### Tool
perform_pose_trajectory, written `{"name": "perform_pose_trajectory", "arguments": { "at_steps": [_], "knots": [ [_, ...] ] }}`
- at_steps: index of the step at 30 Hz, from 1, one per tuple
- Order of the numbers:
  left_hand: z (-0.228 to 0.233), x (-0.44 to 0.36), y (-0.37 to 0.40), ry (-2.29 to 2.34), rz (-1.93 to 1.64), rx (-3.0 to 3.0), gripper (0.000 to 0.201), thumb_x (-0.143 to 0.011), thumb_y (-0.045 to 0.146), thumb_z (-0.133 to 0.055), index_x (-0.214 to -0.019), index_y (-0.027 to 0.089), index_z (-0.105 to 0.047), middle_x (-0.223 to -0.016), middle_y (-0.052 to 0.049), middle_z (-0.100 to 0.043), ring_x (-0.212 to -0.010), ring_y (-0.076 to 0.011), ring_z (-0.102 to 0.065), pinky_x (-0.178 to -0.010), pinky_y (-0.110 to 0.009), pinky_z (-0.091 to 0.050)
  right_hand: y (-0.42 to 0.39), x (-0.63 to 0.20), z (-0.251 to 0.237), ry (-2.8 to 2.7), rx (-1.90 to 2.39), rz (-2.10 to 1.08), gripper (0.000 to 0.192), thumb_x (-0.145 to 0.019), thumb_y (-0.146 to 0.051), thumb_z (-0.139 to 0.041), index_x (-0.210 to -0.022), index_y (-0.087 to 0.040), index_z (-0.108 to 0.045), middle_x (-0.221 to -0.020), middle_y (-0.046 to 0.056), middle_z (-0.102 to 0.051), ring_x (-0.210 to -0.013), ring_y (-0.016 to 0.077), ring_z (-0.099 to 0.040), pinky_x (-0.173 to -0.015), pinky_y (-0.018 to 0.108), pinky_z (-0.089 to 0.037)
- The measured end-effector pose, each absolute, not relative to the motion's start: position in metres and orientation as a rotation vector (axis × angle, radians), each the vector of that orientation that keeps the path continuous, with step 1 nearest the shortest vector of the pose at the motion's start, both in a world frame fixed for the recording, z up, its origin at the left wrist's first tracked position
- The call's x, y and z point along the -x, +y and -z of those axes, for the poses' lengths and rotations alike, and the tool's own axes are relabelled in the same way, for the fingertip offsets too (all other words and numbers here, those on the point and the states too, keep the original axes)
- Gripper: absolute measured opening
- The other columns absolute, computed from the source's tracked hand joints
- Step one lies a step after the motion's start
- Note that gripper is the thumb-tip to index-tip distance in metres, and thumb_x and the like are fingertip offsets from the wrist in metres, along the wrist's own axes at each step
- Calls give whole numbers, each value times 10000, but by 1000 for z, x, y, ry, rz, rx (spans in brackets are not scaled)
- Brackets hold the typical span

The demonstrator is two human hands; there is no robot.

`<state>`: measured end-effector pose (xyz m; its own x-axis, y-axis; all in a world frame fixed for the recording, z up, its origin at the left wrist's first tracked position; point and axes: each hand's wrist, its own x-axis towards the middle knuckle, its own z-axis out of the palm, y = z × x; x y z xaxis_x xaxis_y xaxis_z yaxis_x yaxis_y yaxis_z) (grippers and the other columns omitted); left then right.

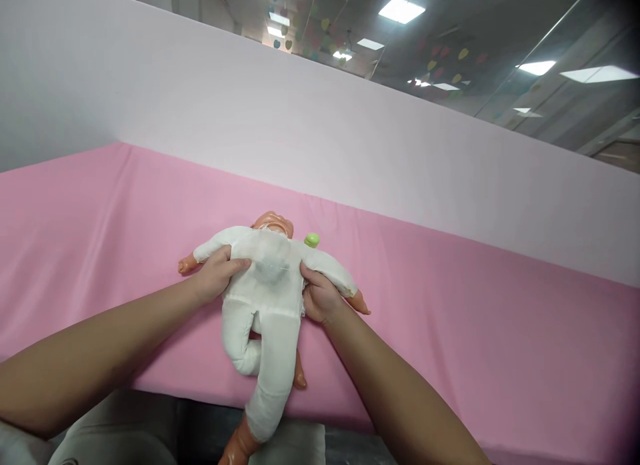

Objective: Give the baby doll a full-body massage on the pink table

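A baby doll (275,295) with a white cloth body lies chest up over the pink-covered surface, its head tipped back at the far end. My left hand (219,273) grips the doll's side under one arm, thumb on the chest. On the other side my right hand (320,295) holds it below the opposite arm, fingers behind the body. A greyish round patch shows in the middle of the chest. One leg is bent across under the other, and the straighter leg hangs over the near edge. A small green knob-like object (312,240) is beside the doll's shoulder.
Pink cloth (425,305) covers the surface, with folds at the left. A white partition (320,138) rises behind it, topped by glass with heart stickers. My legs are below the near edge.
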<state>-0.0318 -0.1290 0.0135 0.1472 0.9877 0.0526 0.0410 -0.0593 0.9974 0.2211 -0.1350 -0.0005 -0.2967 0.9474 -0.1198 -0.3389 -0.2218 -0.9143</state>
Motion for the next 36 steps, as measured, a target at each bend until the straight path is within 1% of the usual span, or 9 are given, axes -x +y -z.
{"name": "perform_pose_trajectory", "arguments": {
  "at_steps": [3, 6, 11, 17, 22, 25, 28, 32, 36],
  "knots": [
    [-19, 37, -123, 1337, -945, -1482, 473, -780, 618, -739, -907, 164, -697, -918, -107, -751, -856, -309, -703, -685, -364, -487, -129, -224, 8, -1101, 1120, -1572, 489, -942, -664, -635, -1186, -244, -689, -995, 88, -777, -947, 291, -731, -852, 459, -606],
    [-25, 45, -116, 1637, -657, -1762, 543, -802, 738, -672, -717, 202, -651, -709, -75, -697, -671, -272, -656, -604, -347, -376, -125, -232, 8, -1503, 1448, -1344, 586, -965, -767, -518, -830, -221, -680, -690, 66, -685, -626, 244, -632, -641, 393, -519],
    [-40, 49, -118, 1833, -520, -2170, 503, -876, 698, -584, -727, 219, -627, -719, -67, -693, -674, -263, -627, -610, -341, -312, -126, -238, -5, -2035, 1731, -468, 558, -1001, -606, -555, -589, -231, -520, -609, 44, -608, -594, 195, -529, -609, 328, -352],
    [-61, 50, -140, 1270, -450, -2504, 153, -871, 296, -577, -951, 231, -691, -876, -33, -718, -798, -229, -652, -696, -318, -409, -136, -229, -12, -2059, 1290, -573, 41, -893, -201, -631, -891, -240, -618, -813, -18, -696, -696, 162, -612, -660, 286, -458],
    [-58, 60, -141, 1078, -364, -2506, 441, -777, 186, -641, -1205, 268, -705, -1071, -44, -756, -976, -266, -695, -802, -332, -477, -144, -228, -12, -2116, 1081, -637, 464, -898, -109, -567, -1312, -297, -662, -1275, 27, -731, -1137, 224, -685, -1012, 410, -541],
    [-43, 60, -133, 1061, -604, -2439, 546, -710, 170, -719, -1245, 280, -723, -1172, -78, -758, -1062, -334, -706, -864, -378, -510, -145, -229, -10, -2206, 1016, -663, 655, -869, -137, -662, -1487, -339, -585, -1515, 47, -615, -1434, 305, -532, -1234, 549, -377],
    [-34, 57, -127, 1074, -840, -2259, 494, -662, 196, -782, -1148, 282, -776, -1041, -84, -778, -913, -339, -727, -797, -387, -538, -143, -231, -9, -2252, 943, -721, 795, -819, -180, -770, -1554, -362, -528, -1616, 57, -519, -1551, 365, -390, -1302, 632, -217],
    [-41, 61, -120, 952, -739, -2044, 386, -705, 287, -770, -1088, 314, -808, -1018, -55, -777, -947, -305, -722, -827, -365, -570, -140, -232, -14, -2229, 826, -796, 669, -882, -190, -726, -1506, -383, -584, -1628, 38, -502, -1541, 349, -407, -1299, 628, -231],
    [-48, 77, -105, 804, -574, -1881, 375, -737, 352, -807, -1111, 331, -835, -1233, -67, -764, -1270, -328, -654, -1023, -401, -544, -141, -235, -20, -2164, 769, -999, 486, -925, -287, -746, -1401, -359, -687, -1585, 62, -526, -1497, 341, -466, -1228, 567, -395]
  ]
}}
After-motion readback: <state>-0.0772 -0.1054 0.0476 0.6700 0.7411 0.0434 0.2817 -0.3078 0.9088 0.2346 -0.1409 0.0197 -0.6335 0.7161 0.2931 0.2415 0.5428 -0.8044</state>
